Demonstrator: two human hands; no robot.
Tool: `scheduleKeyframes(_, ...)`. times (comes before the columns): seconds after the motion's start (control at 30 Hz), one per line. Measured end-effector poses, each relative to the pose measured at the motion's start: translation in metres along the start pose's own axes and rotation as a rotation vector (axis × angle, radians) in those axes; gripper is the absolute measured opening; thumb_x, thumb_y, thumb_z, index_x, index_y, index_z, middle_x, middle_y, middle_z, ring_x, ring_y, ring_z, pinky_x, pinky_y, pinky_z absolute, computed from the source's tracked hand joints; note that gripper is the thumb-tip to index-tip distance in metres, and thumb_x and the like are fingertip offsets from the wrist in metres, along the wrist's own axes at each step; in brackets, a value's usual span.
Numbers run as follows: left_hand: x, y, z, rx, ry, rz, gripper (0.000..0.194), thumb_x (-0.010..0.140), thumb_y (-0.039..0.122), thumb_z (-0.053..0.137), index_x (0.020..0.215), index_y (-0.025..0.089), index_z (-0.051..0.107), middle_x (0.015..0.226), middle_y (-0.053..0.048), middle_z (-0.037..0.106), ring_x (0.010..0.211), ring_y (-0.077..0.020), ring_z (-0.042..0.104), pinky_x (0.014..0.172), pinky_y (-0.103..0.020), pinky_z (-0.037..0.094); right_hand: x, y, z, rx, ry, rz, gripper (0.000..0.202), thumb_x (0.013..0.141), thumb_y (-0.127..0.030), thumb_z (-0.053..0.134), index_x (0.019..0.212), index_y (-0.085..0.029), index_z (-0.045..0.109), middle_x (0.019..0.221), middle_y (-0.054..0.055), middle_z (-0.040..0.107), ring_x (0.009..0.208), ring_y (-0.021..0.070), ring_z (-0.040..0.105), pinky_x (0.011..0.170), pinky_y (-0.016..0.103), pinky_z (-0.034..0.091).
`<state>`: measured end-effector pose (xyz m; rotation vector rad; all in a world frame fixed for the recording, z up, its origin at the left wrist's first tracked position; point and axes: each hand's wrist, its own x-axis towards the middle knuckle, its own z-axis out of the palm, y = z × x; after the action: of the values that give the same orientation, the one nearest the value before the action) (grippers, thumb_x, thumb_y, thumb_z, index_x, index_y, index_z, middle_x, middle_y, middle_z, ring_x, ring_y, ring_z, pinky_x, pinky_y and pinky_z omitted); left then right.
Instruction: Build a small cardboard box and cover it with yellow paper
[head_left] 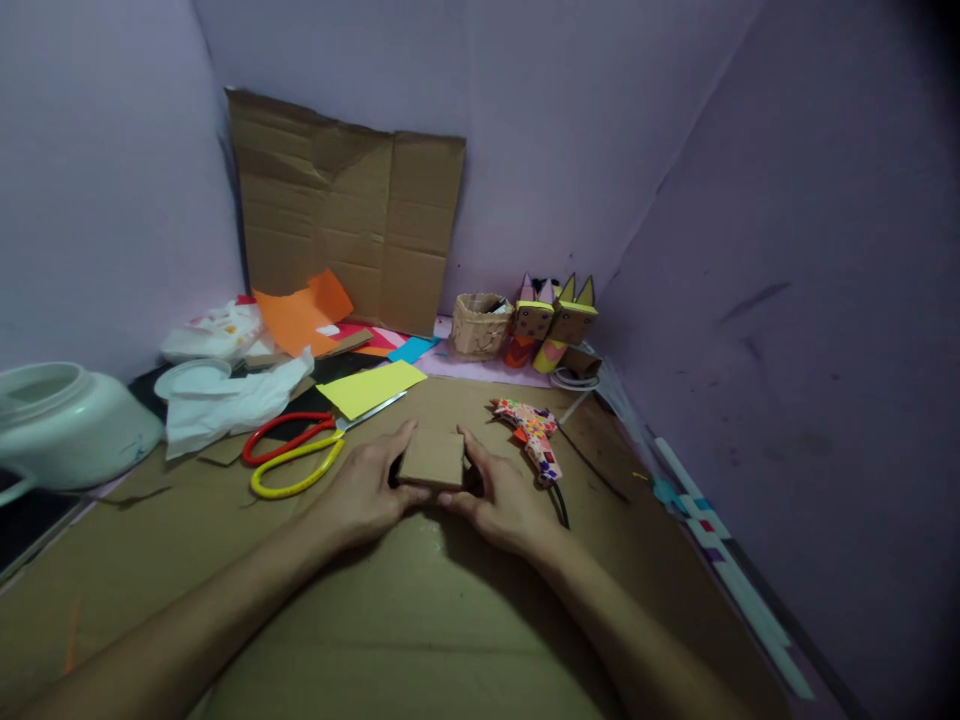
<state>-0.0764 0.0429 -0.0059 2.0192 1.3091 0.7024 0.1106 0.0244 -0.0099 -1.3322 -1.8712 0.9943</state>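
A small square cardboard box (432, 457) is held between both hands at the middle of the cardboard-covered table. My left hand (369, 488) grips its left side, thumb along the near edge. My right hand (501, 495) closes on the right side, its thumb also at the near edge. What lies under the top face is mostly hidden. Left of my left hand lie large scissors (296, 460) with one red and one yellow handle loop. Their blades run partly under a yellow paper sheet (371, 388). A patterned hot glue gun (534, 432) rests beyond my right hand.
Orange paper (300, 318), white tissue (236, 405) and a white pot (75, 430) stand or lie at left. A large cardboard sheet (345, 220) leans on the wall. At the back are a woven basket (478, 330) and two cardboard figures (574, 322). Striped strips (739, 580) lie along the right wall.
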Motion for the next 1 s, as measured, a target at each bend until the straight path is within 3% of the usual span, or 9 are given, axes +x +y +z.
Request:
scheduleKeyframes(0.2, -0.003, 0.002, -0.002, 0.045, -0.039, 0.001, 0.082, 0.071, 0.035, 0.064, 0.142, 0.014, 0.028, 0.141, -0.014, 0.044, 0.128, -0.0304, 0.041, 0.105, -0.043, 0.034, -0.003, -0.004, 0.005, -0.119, -0.005, 0.07, 0.091, 0.072, -0.023, 0.063, 0.145, -0.005, 0.012, 0.141, 0.022, 0.041, 0.129, 0.0324, 0.04, 0.102, 0.046, 0.035)
scheduleKeyframes(0.27, -0.004, 0.005, -0.01, 0.044, -0.075, -0.03, 0.094, 0.069, 0.041, 0.065, 0.145, 0.012, 0.017, 0.145, -0.016, 0.037, 0.131, -0.031, 0.036, 0.105, -0.044, 0.033, -0.003, -0.003, 0.005, -0.083, 0.001, 0.093, 0.096, 0.072, -0.023, 0.064, 0.146, -0.005, 0.005, 0.142, 0.022, 0.039, 0.13, 0.0309, 0.039, 0.102, 0.045, 0.035)
scheduleKeyframes(0.37, -0.002, 0.004, -0.028, -0.021, -0.064, -0.033, 0.096, 0.073, 0.048, 0.058, 0.146, 0.012, 0.008, 0.144, -0.017, 0.039, 0.126, -0.0281, 0.045, 0.1, -0.042, 0.04, -0.002, 0.001, 0.002, -0.027, 0.0, 0.107, 0.098, 0.071, -0.019, 0.064, 0.147, -0.01, 0.003, 0.142, 0.018, 0.041, 0.128, 0.0283, 0.041, 0.104, 0.043, 0.034)
scheduleKeyframes(0.5, 0.01, -0.013, -0.049, 0.211, 0.295, -0.025, 0.065, 0.076, 0.048, 0.051, 0.129, 0.011, 0.049, 0.128, -0.015, 0.057, 0.115, -0.0306, 0.053, 0.098, -0.045, 0.04, 0.0, 0.008, -0.003, -0.039, -0.004, 0.097, 0.09, 0.07, -0.014, 0.064, 0.146, -0.013, 0.017, 0.144, 0.017, 0.038, 0.126, 0.0289, 0.043, 0.104, 0.044, 0.033)
scheduleKeyframes(0.6, 0.014, -0.02, -0.053, 0.292, 0.394, -0.002, 0.047, 0.079, 0.042, 0.051, 0.113, 0.011, 0.063, 0.116, -0.015, 0.064, 0.11, -0.0301, 0.056, 0.096, -0.042, 0.041, 0.001, 0.011, -0.004, 0.007, 0.022, 0.052, 0.092, 0.066, -0.013, 0.068, 0.145, -0.02, 0.022, 0.14, 0.013, 0.045, 0.123, 0.0284, 0.046, 0.103, 0.046, 0.035)
scheduleKeyframes(0.7, 0.009, -0.014, -0.047, 0.124, 0.212, -0.076, 0.047, 0.078, 0.043, 0.055, 0.114, 0.013, 0.061, 0.102, -0.012, 0.067, 0.091, -0.0269, 0.062, 0.083, -0.04, 0.048, 0.0, 0.013, -0.004, 0.044, 0.056, 0.01, 0.093, 0.064, -0.016, 0.073, 0.144, -0.023, 0.026, 0.132, 0.011, 0.052, 0.119, 0.0287, 0.048, 0.099, 0.047, 0.038)
scheduleKeyframes(0.8, 0.004, -0.002, -0.034, -0.065, -0.004, -0.052, 0.069, 0.066, 0.033, 0.069, 0.13, 0.017, 0.047, 0.105, -0.01, 0.066, 0.089, -0.0261, 0.063, 0.079, -0.039, 0.05, 0.001, 0.014, -0.002, 0.056, 0.089, 0.014, 0.089, 0.064, -0.019, 0.073, 0.142, -0.023, 0.031, 0.125, 0.011, 0.057, 0.113, 0.0281, 0.053, 0.094, 0.046, 0.042)
scheduleKeyframes(0.93, 0.006, 0.008, -0.017, -0.282, -0.015, 0.054, 0.08, 0.061, 0.02, 0.071, 0.134, 0.02, 0.038, 0.134, -0.011, 0.051, 0.118, -0.0274, 0.05, 0.097, -0.039, 0.042, 0.004, 0.01, -0.001, 0.146, 0.114, 0.02, 0.079, 0.065, -0.02, 0.072, 0.137, -0.023, 0.039, 0.123, 0.01, 0.058, 0.105, 0.0253, 0.057, 0.086, 0.041, 0.047)
scheduleKeyframes(1.0, 0.008, 0.008, -0.014, -0.393, -0.026, -0.015, 0.073, 0.065, 0.025, 0.069, 0.132, 0.017, 0.04, 0.132, -0.012, 0.052, 0.115, -0.0272, 0.053, 0.092, -0.037, 0.046, 0.006, 0.007, -0.002, 0.258, 0.108, 0.041, 0.07, 0.068, -0.027, 0.069, 0.133, -0.021, 0.044, 0.123, 0.01, 0.058, 0.098, 0.0234, 0.059, 0.077, 0.036, 0.05)
